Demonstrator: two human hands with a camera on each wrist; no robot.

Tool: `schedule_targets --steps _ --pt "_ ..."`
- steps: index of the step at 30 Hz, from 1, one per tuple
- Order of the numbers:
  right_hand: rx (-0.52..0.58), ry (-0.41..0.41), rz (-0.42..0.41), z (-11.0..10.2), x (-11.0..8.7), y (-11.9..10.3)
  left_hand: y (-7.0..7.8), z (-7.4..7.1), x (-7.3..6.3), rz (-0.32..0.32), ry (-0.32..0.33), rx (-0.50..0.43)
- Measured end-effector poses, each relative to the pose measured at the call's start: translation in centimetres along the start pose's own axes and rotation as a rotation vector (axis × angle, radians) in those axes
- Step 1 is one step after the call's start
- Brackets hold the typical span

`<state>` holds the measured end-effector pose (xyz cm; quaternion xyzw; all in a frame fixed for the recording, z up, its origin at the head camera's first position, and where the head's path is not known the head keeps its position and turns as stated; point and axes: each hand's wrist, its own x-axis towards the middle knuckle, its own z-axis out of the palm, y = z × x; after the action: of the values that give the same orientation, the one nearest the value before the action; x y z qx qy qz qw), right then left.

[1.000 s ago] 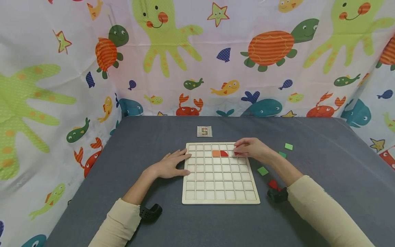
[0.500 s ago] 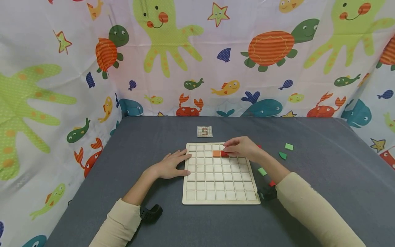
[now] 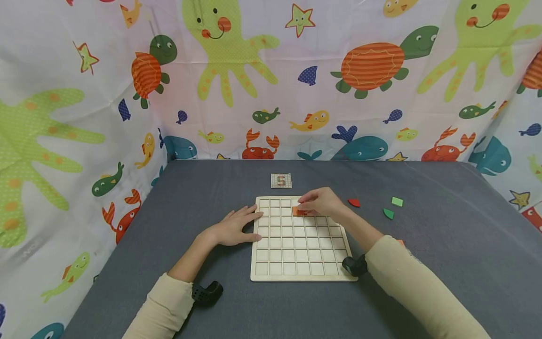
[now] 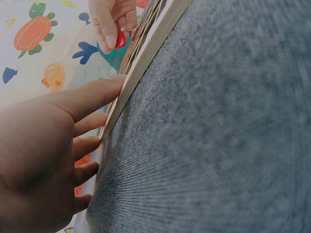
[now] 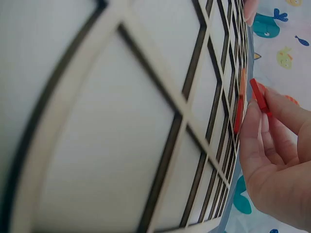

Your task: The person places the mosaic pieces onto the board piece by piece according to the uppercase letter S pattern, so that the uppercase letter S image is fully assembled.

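My left hand (image 3: 233, 228) rests on the left edge of a pale wooden grid board (image 3: 302, 278), fingers spread and fairly straight. In the left wrist view its thumb and fingertips touch the board's rim (image 4: 146, 60). Over the upper part of the grid, my right hand (image 3: 323, 203) pinches a small red tile (image 5: 259, 94) between thumb and fingers. Beneath the held tile, in the right wrist view, an orange tile (image 5: 243, 82) and another red tile (image 5: 238, 116) sit side by side in grid cells. From the head, the right fingers partly cover those two tiles.
A small printed card (image 3: 281, 181) lies behind the board. To the right are a red quarter-round tile (image 3: 354, 202), a green one (image 3: 388, 214) and a light green tile (image 3: 397, 202). An orange piece (image 3: 401, 242) peeks out beside the right sleeve. A patterned curtain (image 3: 313, 94) hangs behind.
My right hand has moved left across the board's upper rows, from its right edge to over the orange and red tiles. A red tile on the table is now uncovered. My left hand stays put.
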<state>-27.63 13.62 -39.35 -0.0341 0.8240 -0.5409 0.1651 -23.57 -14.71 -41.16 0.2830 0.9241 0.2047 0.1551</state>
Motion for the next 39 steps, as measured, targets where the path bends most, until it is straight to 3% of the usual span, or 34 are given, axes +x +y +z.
schedule_targets --steps 8,21,28,39 --pt "-0.055 0.048 -0.011 1.2 0.6 -0.7 0.0 -0.1 -0.1 -0.015 0.003 -0.003" --pt "-0.089 0.047 -0.052 3.4 1.3 -1.4 -0.5 0.1 0.0 -0.026 -0.007 0.005" --pt "-0.251 0.067 -0.06 3.8 1.6 -1.7 -0.2 0.1 0.0 -0.031 -0.008 -0.009" --pt "-0.405 -0.021 -0.135 3.2 2.0 -1.8 0.0 0.0 0.0 -0.016 -0.01 -0.008"
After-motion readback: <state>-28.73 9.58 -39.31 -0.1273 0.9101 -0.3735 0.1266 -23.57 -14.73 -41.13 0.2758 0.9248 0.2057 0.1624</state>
